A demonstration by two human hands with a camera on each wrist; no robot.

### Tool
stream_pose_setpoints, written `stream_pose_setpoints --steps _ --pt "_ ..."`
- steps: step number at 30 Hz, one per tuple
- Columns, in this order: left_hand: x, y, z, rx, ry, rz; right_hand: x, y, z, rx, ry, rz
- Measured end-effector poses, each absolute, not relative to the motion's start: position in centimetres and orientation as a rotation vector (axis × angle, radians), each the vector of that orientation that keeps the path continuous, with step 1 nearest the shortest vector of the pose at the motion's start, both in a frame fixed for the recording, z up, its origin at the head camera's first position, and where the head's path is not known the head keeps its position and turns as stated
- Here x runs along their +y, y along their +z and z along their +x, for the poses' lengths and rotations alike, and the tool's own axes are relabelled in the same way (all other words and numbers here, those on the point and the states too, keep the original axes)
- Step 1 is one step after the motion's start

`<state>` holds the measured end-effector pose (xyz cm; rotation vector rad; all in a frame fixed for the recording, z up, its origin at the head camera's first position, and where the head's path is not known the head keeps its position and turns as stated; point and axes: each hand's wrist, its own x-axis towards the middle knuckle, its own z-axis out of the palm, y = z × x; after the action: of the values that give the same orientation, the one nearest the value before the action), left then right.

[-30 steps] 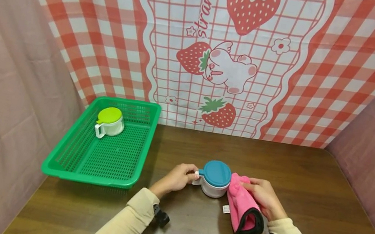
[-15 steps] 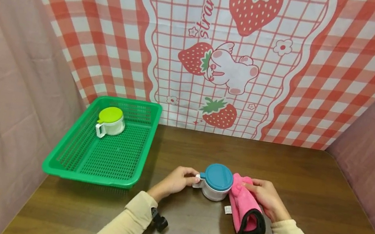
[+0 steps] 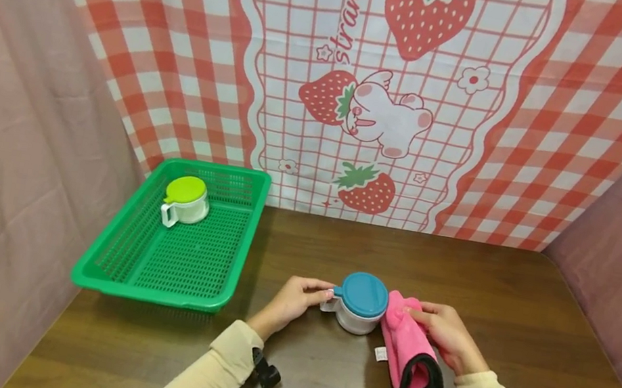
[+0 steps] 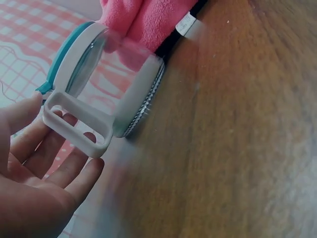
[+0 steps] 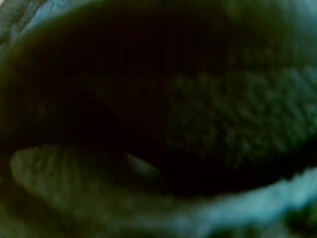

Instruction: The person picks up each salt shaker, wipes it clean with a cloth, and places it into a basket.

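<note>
I have the left hand [image 3: 291,302] holding a squat, round jar [image 3: 361,305] with clear walls, a flat teal-blue lid [image 4: 63,53], a white collar and base, and a white loop handle [image 4: 68,134]. Its thumb presses at the lid's small tab while the other fingers curl behind the handle, pinching it.

The jar is near the middle of the brown wooden table [image 3: 459,267], between the two hands. It stands close to upright, lid facing up, so its axis runs vertically; the handle points left, towards the left hand. Whether the base touches the wood, I can't tell.

My right hand [image 3: 447,337] pinches a pink plush tube [image 3: 409,348] with a black-edged mouth and a small white tag [image 3: 381,354]. The tube's long axis slants from beside the jar towards me and rightward, its open mouth at the near end. The fingers behind it are hidden from me, and the right wrist view gives only dark, blurred fuzzy fabric.

To the left sits a green plastic basket [image 3: 146,293] holding a lime-lidded white-handled jar [image 3: 187,204].
</note>
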<state>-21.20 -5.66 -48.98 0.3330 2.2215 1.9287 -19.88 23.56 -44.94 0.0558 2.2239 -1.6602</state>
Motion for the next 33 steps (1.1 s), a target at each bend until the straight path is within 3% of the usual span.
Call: stream_pose_setpoints --steps 14,33 --pt "-4.9 -49.3 -21.3 1.969 2.111 0.227 23.5 -45.3 -20.0 2.174 -1.756 0.096" --pt "-4.7 -48.6 -21.0 2.096 2.013 0.249 23.4 -44.7 -22.1 2.216 -1.629 0.011"
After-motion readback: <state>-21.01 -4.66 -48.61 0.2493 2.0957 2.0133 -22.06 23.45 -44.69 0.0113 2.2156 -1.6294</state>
